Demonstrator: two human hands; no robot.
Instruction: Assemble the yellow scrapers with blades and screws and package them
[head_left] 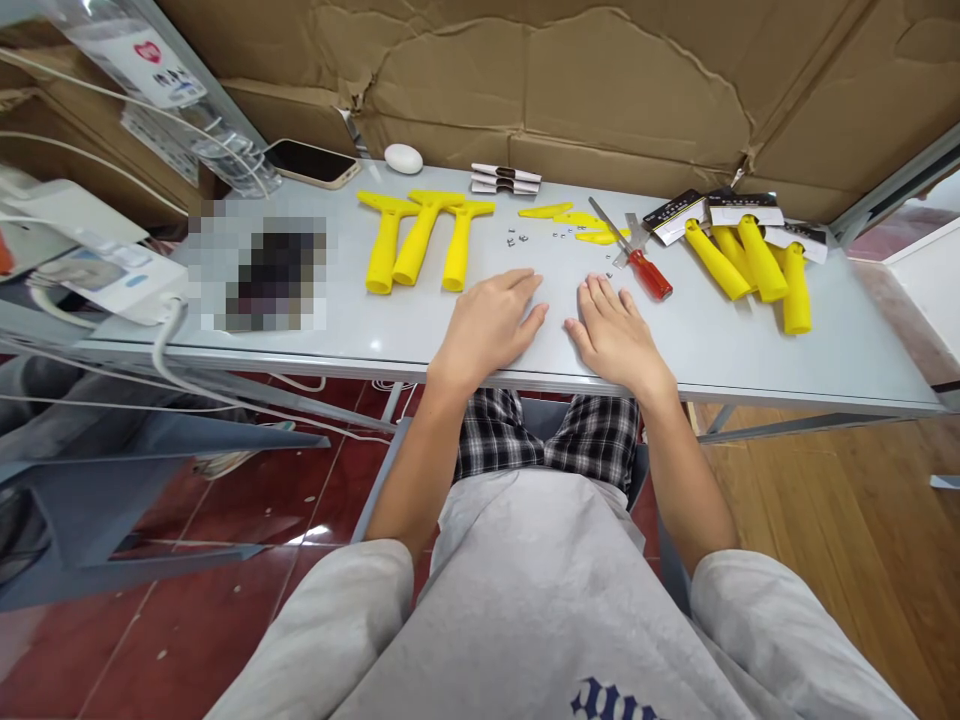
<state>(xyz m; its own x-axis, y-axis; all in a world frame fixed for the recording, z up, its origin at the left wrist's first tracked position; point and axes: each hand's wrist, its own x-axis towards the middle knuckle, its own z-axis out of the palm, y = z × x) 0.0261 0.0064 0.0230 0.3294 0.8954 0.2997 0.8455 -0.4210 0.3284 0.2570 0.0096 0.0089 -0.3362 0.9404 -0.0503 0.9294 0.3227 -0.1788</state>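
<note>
My left hand [495,318] rests on the grey table with its fingers stretched out, holding nothing. Flat beside it lies my right hand [616,330], also empty, fingers extended. Just beyond the right hand is a screwdriver with a red handle [649,275], next to a flat metal blade [636,232]. Three yellow T-shaped handles [420,240] lie to the left of my left hand. Small screws [514,239] are scattered ahead of the hands, near several thin yellow plastic pieces [574,217]. On the right lie yellow handles [761,262] with black-and-white cards attached.
A stack of small white-and-dark strips [505,180] sits at the back, near a white egg-shaped object [403,158] and a phone [313,163]. A plastic bottle [161,85] and white cables [169,340] are on the left. Cardboard [540,80] lines the rear.
</note>
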